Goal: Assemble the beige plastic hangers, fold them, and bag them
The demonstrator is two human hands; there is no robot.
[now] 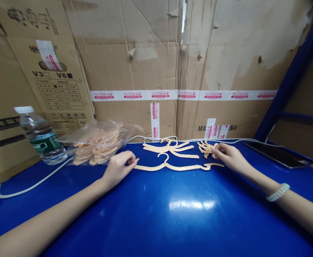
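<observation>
A peach-coloured plastic clothes hanger [181, 168] lies flat on the blue table, its hook pointing away from me. My left hand [120, 165] is closed at its left end, and the fingers cover that tip. A small hooked strip [215, 165] lies at the hanger's right end, apparently touching it. Over a pile of small peach plastic pieces [206, 148], my right hand [230, 156] pinches one piece between thumb and fingers. Several more hangers [184, 155] lie overlapping just behind the front one.
On the left stand a clear bag [96, 144] of peach plastic parts and a water bottle [42, 137]. A dark phone [276, 155] lies at right, with a white cable [236, 140] along the back. Cardboard [135, 71] walls the rear; a blue metal post [285, 71] rises right.
</observation>
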